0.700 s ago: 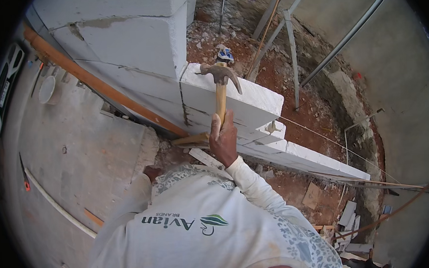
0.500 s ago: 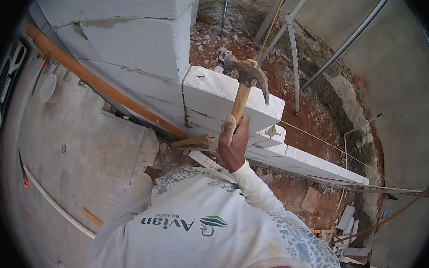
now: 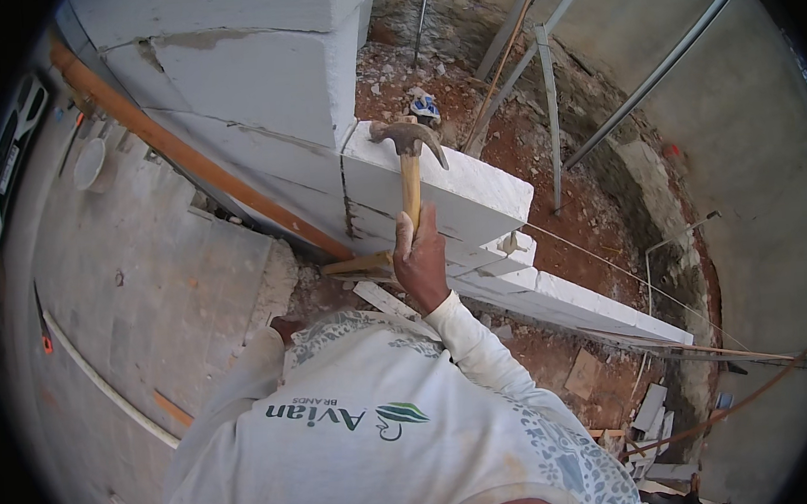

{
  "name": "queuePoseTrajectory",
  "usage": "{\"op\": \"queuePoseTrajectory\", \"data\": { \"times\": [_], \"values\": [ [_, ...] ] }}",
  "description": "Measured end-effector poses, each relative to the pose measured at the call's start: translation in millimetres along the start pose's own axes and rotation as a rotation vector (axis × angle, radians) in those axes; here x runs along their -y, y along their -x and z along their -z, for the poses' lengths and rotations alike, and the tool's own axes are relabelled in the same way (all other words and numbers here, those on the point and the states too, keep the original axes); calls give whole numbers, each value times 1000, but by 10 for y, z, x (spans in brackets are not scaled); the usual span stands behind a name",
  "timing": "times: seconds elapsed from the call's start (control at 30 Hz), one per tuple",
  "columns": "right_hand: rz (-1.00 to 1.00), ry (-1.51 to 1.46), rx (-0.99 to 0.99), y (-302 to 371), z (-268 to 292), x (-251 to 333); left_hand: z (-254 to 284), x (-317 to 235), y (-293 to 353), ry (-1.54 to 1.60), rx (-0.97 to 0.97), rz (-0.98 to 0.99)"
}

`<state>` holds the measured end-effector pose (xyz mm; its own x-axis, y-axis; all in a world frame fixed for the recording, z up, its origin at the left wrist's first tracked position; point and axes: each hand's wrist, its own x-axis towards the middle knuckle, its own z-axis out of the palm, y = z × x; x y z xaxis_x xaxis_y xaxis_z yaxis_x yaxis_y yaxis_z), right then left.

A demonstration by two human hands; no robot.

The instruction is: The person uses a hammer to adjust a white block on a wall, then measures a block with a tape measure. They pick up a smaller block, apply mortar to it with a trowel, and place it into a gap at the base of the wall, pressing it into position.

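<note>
A claw hammer (image 3: 409, 150) with a wooden handle is in my right hand (image 3: 420, 262), fingers wrapped round the grip. The striking face is over the near left end of the top white block (image 3: 454, 175), close to its joint with the taller wall, and hides the spot below it. The claw points right. Of my left hand (image 3: 286, 327) only a dark part shows at the end of the sleeve, low beside my body; its fingers are hidden.
A tall white block wall (image 3: 237, 96) rises at left, with an orange-brown pole (image 3: 196, 177) leaning along it. A taut string (image 3: 607, 263) runs beside the lower block course (image 3: 611, 313). Metal props (image 3: 552, 113) stand over red rubble at right. A wood scrap (image 3: 363, 266) lies near the wall's foot.
My right hand has brought the hammer down and left, so its head now covers the nail that stood in the block's top. My left hand has stayed put.
</note>
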<state>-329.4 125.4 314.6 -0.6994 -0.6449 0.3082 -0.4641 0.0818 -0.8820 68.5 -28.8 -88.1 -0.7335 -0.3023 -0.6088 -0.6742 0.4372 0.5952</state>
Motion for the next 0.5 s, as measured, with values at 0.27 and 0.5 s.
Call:
{"op": "queuePoseTrajectory", "data": {
  "times": [0.27,0.5],
  "values": [
    [-13,-30,-152,-8,150,-83,-62,-359,-312,-416,26,-176],
    [0,17,-60,-90,157,38,-24,-235,-274,-325,21,-211]
  ]
}}
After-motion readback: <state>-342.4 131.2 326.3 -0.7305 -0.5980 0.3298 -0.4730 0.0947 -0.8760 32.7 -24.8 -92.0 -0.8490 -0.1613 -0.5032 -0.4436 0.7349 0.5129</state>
